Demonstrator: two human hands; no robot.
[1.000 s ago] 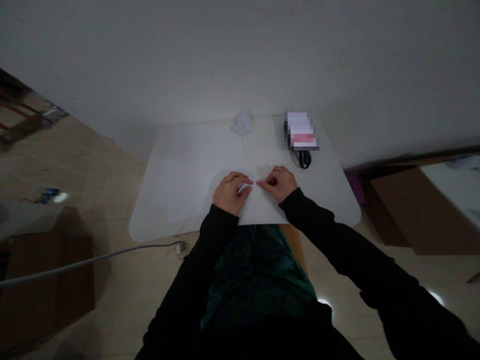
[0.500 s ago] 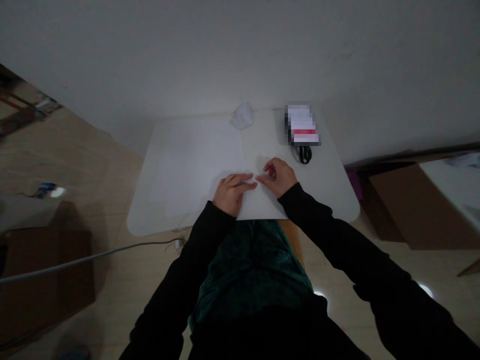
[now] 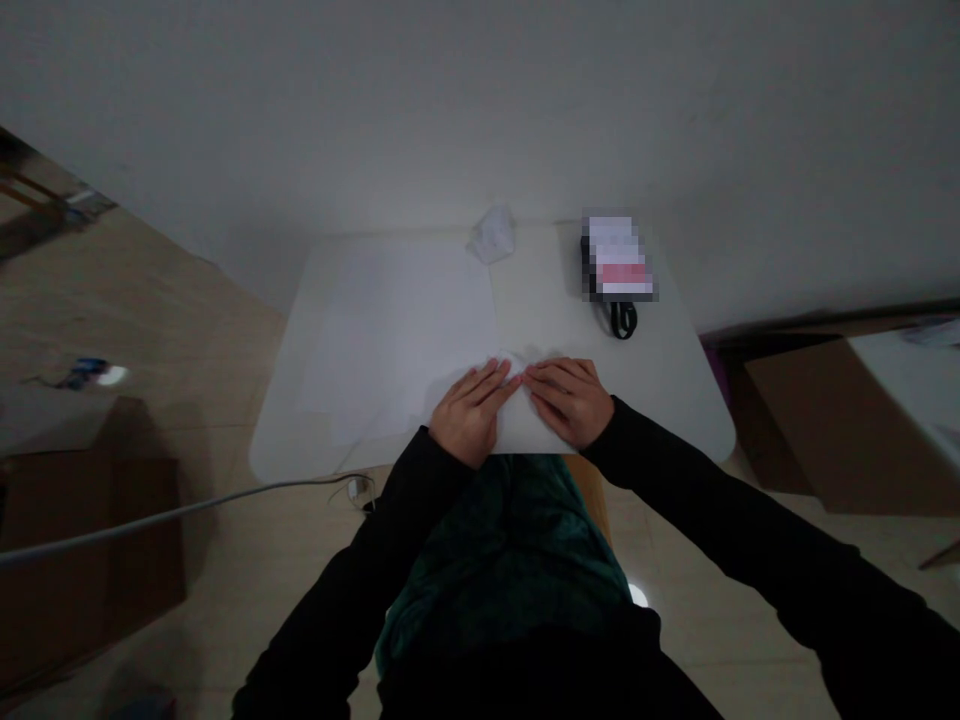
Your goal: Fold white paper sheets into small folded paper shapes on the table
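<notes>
My left hand (image 3: 469, 412) rests near the front edge of the white table (image 3: 660, 400), its fingers pressed on a small piece of white paper (image 3: 512, 363). From the other side my right hand (image 3: 571, 402) meets it, fingers close together and fingertips on the paper's right part. The two sets of fingertips almost touch. Most of the paper is hidden under the fingers, so its folds cannot be made out. A large white sheet (image 3: 405, 320) lies flat on the table's left half, just beyond my left hand.
A crumpled white piece (image 3: 493, 236) sits at the table's back. To its right is a blurred white-and-red box (image 3: 619, 255) with a coiled black cable (image 3: 623, 319). A grey cable (image 3: 225, 499) runs at the left; cardboard boxes (image 3: 832, 420) stand at the right and left.
My right hand has turned flatter and come down, from a pinch to fingers laid together on the paper. My left fingers have spread onto the paper. The view has shifted slightly.
</notes>
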